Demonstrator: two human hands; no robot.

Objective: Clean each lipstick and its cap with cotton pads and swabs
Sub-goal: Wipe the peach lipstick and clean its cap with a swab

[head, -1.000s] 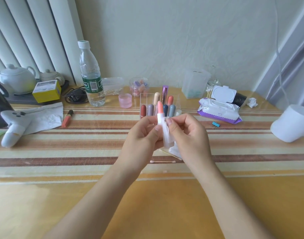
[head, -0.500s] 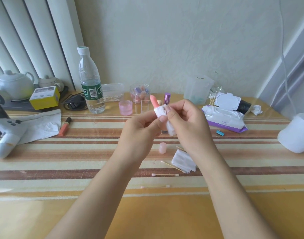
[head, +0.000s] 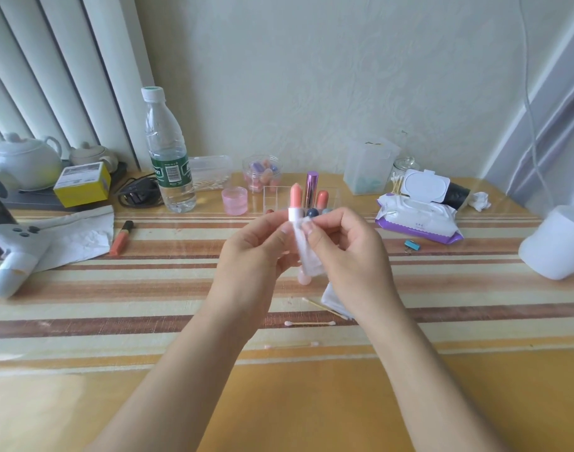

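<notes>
Tabletop: striped, spans lower frame.
Left grip: curled round lipstick casing, centre frame.
Right grip: cotton pad pinched against casing.
Lipstick: held upright, uncapped. Judged light, casing rigid, bullet soft and easily smeared. Best taken by casing.
Cap: likely pink piece on tabletop under hands.

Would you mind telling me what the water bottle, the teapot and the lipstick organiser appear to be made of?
Water bottle: clear glossy plastic, see-through with a white screw cap. Teapot: likely glazed ceramic, from its smooth white sheen. Lipstick organiser: probably clear acrylic; transparent divided walls.
</notes>
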